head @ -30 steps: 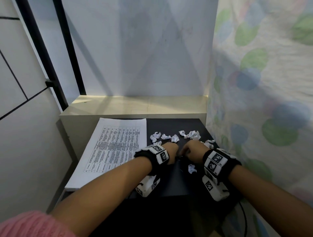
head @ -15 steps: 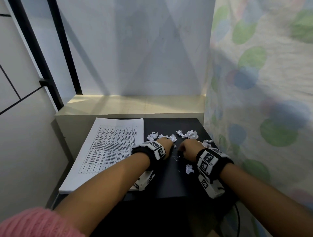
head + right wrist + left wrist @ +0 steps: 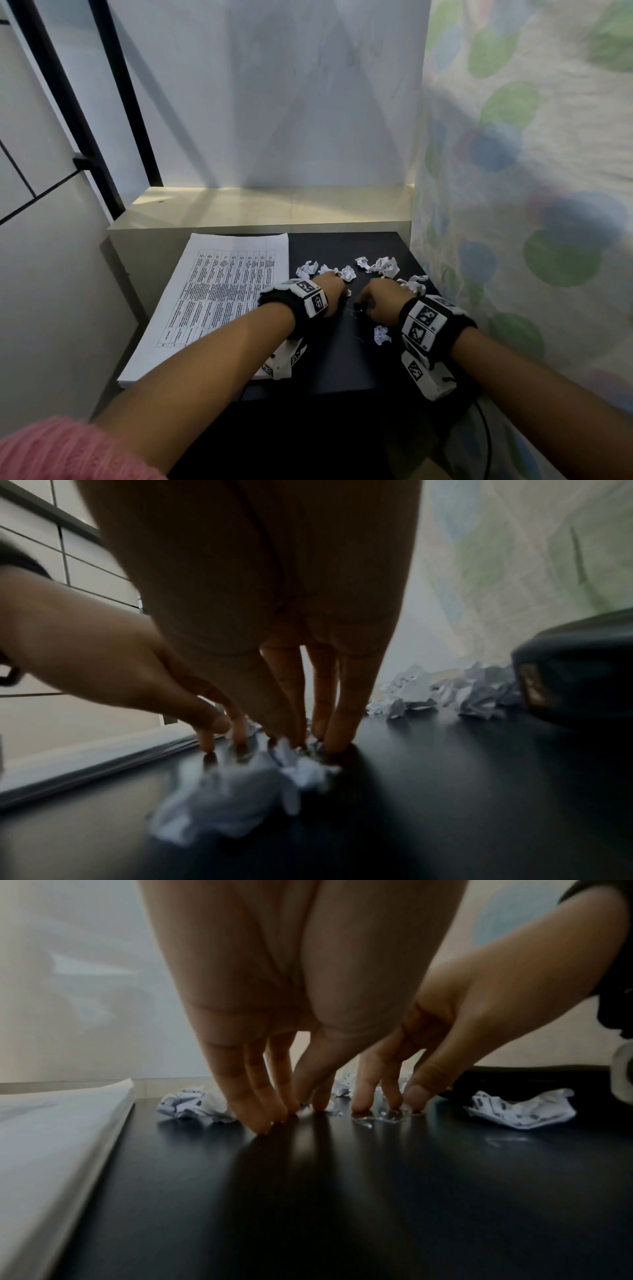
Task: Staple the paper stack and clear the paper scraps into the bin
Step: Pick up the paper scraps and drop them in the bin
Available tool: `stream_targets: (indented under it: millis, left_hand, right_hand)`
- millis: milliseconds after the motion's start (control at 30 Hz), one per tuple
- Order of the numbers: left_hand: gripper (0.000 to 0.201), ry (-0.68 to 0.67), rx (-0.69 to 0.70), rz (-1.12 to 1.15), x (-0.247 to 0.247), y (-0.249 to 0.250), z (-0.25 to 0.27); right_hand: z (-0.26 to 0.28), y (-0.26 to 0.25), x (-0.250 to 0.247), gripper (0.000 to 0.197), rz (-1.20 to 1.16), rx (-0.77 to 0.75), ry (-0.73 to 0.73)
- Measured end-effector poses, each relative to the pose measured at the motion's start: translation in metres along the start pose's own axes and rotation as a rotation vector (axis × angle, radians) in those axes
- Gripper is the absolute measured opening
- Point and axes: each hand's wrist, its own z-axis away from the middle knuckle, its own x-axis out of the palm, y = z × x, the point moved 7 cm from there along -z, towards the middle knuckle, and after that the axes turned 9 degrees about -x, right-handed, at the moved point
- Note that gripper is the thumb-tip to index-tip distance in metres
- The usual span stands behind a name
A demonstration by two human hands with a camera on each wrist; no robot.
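A pale wall at the back, a cream shelf (image 3: 267, 209) under it, a spotted curtain (image 3: 534, 178) down the right side, and in front a black worktop (image 3: 342, 363). The paper stack (image 3: 219, 294) lies flat on the worktop's left part, printed table facing up, its near edge jutting just past the worktop's front. Paper scraps (image 3: 387, 265) are strewn across the far right of the worktop in crumpled white balls, and one more scrap (image 3: 381, 335) sits alone nearer the front, just beside the right wrist.

Both hands are down in the middle, close together. The left hand (image 3: 330, 291) stands on its fingertips (image 3: 260, 1121), fingers straight and pressed to the black surface, gripping nothing. The right hand (image 3: 382, 301) does the same right next to it, fingers extended downward, tips on the worktop among a small glinting scatter of loose staples (image 3: 380, 1118); whether it has any pinched, I cannot tell. From the right wrist view a dark, rounded object (image 3: 578, 674) sits at the right edge beyond the scraps, too blurred to name.
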Motion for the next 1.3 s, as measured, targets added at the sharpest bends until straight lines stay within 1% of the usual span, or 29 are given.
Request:
stream_targets:
  millis: [100,200,267,333,400,500,600,700,800,867,967,1067,1167,1300]
  left_hand:
    - [0.039,0.009,-0.003,0.031,-0.001,0.001,0.002]
    - [0.041,-0.013,-0.015,0.076,0.002,0.002,-0.001]
    - [0.043,-0.013,-0.034,0.066,0.003,0.001,-0.001]
    - [0.043,0.002,-0.038,0.051,0.003,0.0,-0.001]
    - [0.04,0.016,-0.031,0.049,0.004,0.0,-0.002]
    - [0.034,0.013,0.002,0.047,0.002,0.002,0.0]
    - [0.037,0.007,0.049,0.004,-0.004,0.005,0.007]
    - [0.037,0.008,0.096,0.03,-0.009,0.007,0.015]
    - [0.037,-0.03,0.065,0.085,-0.004,0.006,0.019]
    - [0.041,-0.017,0.037,0.137,-0.004,0.006,0.024]
    - [0.042,-0.029,0.007,0.214,0.001,0.004,0.028]
    - [0.042,-0.003,-0.045,0.29,-0.001,-0.005,0.03]
    - [0.05,0.011,-0.064,0.283,-0.003,-0.008,0.032]
    - [0.053,-0.007,-0.028,0.275,0.001,-0.001,0.033]
  right_hand:
    - [-0.001,-0.003,-0.002,0.032,-0.032,0.014,0.0]
    - [-0.001,0.008,-0.009,0.026,-0.017,0.076,0.049]
    - [0.0,0.014,-0.007,0.027,0.01,0.111,0.034]
    - [0.001,0.013,-0.002,0.028,0.049,0.113,0.011]
    - [-0.003,0.005,0.004,0.028,0.061,0.074,0.008]
    - [-0.009,-0.003,0.007,0.031,0.031,0.036,0.003]
    - [-0.007,0.0,-0.001,0.031,-0.003,0.068,0.029]
    - [-0.002,0.005,-0.007,0.031,0.038,0.093,0.064]
    - [0.001,0.001,0.0,0.03,0.075,0.095,0.039]
    - [0.003,-0.007,0.005,0.03,0.083,0.066,0.041]
    - [0.007,-0.016,0.004,0.029,0.062,0.048,0.052]
    - [0.008,-0.008,-0.005,0.028,-0.002,0.081,0.096]
    - [0.006,-0.005,-0.007,0.031,0.0,0.101,0.087]
    - [0.008,-0.02,0.002,0.029,0.066,0.05,0.051]
